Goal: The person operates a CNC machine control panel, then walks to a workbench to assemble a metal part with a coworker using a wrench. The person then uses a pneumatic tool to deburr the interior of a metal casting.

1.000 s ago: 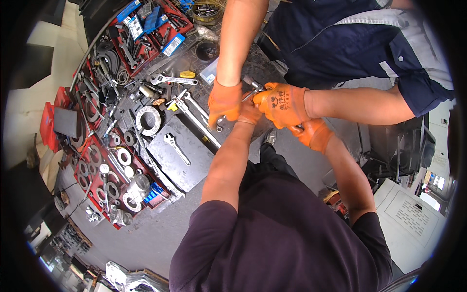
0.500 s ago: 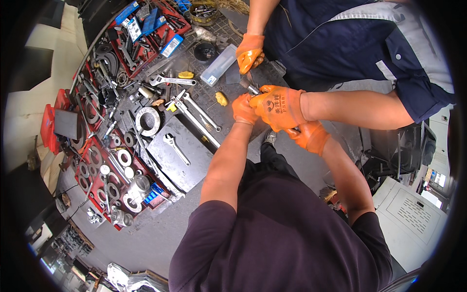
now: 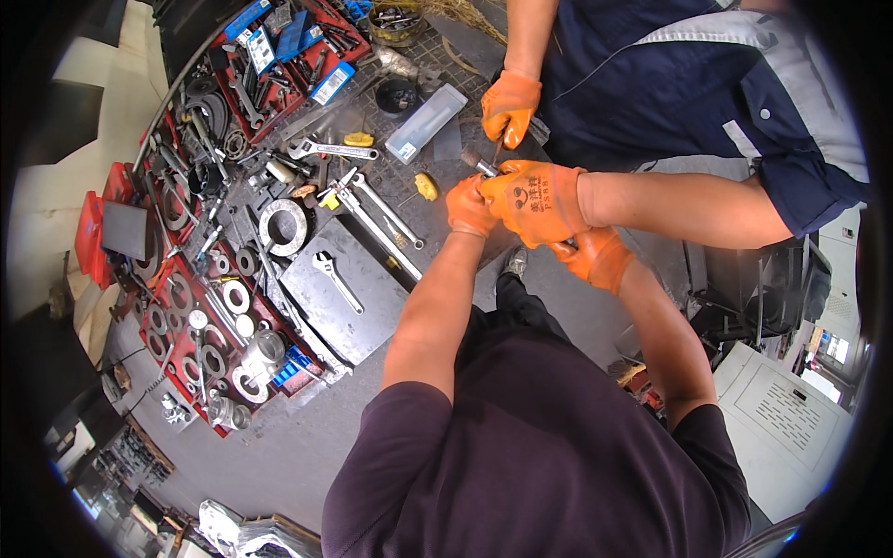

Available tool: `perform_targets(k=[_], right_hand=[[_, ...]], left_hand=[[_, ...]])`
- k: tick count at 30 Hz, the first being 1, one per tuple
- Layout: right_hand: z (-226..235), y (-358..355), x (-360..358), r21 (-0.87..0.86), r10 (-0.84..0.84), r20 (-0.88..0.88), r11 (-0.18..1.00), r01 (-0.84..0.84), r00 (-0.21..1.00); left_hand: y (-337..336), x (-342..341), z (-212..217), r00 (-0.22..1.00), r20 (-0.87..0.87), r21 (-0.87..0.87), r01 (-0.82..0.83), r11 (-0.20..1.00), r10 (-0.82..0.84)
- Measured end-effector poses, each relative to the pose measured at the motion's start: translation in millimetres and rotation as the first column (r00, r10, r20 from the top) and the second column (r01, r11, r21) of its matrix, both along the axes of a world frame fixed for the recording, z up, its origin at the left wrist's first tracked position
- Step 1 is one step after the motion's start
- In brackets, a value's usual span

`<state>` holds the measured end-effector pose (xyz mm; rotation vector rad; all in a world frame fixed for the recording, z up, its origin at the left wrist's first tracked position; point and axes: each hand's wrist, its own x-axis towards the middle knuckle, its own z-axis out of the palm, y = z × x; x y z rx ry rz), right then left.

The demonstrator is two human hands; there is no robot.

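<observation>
My left hand point(image 3: 471, 206) presses against the co-worker's nearer hand point(image 3: 538, 201); its fingers are mostly hidden, so I cannot tell how they close. My right hand point(image 3: 600, 261) is wrapped around a short metal bar point(image 3: 562, 248), on the other side of that glove. Both my hands hold nearly the same place as a second ago. The metal tool point(image 3: 487, 170) juts out above my left hand, beside the co-worker's glove. What changes is the co-worker's farther hand point(image 3: 510, 107): it has lifted off the bench point(image 3: 402, 186) and now pinches something thin just above the tool's end, so the work centres there. Its leaving uncovers a yellow piece point(image 3: 426, 186) and a clear plastic case point(image 3: 426, 128); the adjustable wrench point(image 3: 340, 285) lies farther left, unmoved.
</observation>
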<state>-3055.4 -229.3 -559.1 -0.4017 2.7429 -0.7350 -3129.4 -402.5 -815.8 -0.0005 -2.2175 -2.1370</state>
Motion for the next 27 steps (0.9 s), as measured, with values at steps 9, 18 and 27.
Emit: perform_targets(k=[9,18,27], right_hand=[[1.1,-0.6,0.9,-0.001,-0.034,0.049,0.999,0.034,0.998],[1.5,0.3,-2.6,0.088,-0.037,0.186,0.996,0.021,0.982],[0.0,-4.6,-0.5,0.105,-0.236,0.193,0.97,0.219,0.952]], left_hand=[[0.1,-2.4,-1.0,0.996,0.061,0.037,0.058,0.998,-0.06],[8.1,-8.9,-32.2,0.986,0.107,0.207,0.1,0.973,-0.124],[-15.8,-0.5,68.2,0.985,0.141,-0.332,0.145,0.932,-0.103]])
